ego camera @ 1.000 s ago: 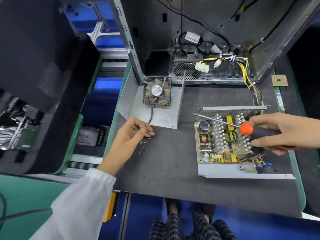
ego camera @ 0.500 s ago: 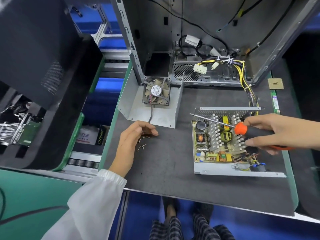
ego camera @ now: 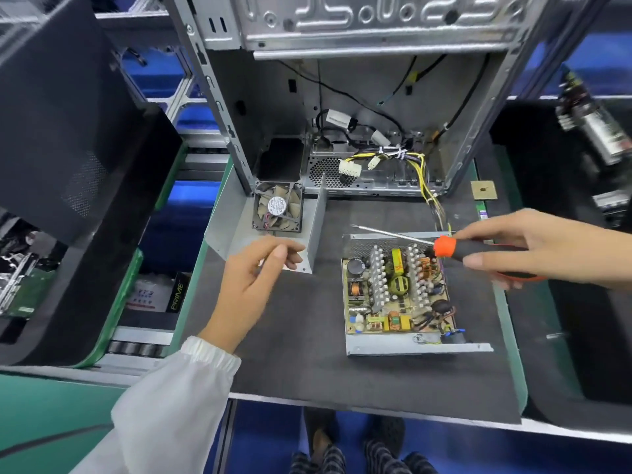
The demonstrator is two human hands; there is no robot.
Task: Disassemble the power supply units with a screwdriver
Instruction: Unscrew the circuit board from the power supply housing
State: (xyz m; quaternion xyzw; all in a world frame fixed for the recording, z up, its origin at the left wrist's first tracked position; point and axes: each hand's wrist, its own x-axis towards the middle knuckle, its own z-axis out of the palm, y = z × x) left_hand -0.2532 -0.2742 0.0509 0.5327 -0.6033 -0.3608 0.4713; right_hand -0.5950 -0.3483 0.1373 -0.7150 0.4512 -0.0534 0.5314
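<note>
Near edge: dark surface (ego camera: 307,364) carries the work, a white sleeve (ego camera: 171,412) crossing its near-left corner.
Left hand (ego camera: 249,285): grip loosely curled and bare, raised just near of the fan cover.
Power supply unit (ego camera: 396,295): opened, board exposed, right of centre.
Right hand (ego camera: 533,248): grip clenched round the screwdriver (ego camera: 444,246), shaft pointing left above the unit's far edge.
Fan cover (ego camera: 273,213): metal shell with fan, far left of the unit.
Far: open computer case (ego camera: 342,114), its yellow wires trailing toward the unit.
</note>
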